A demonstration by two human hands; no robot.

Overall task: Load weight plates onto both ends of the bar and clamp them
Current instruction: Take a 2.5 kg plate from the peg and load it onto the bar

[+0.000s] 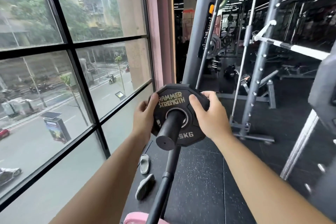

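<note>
Underfoot, black speckled rubber flooring (pixel 200 178) runs from 6 o'clock to the gym at 1 o'clock. A tall window (pixel 72 51) fills 9 to 11, and a grey rack upright (pixel 261 60) stands at 3. At centre, the Hammer Strength weight plate (pixel 172 100) sits on the bar sleeve (pixel 171 125), whose end points toward you. Your left hand (pixel 143 118) grips the plate's 9 o'clock edge and your right hand (pixel 209 114) its 2 o'clock edge. Two slippers (pixel 145 163) lie at 6, near the window.

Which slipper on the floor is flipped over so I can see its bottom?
The nearer slipper, lower in the picture: its bumpy grey sole shows. The farther slipper sits right way up, strap on top.
</note>
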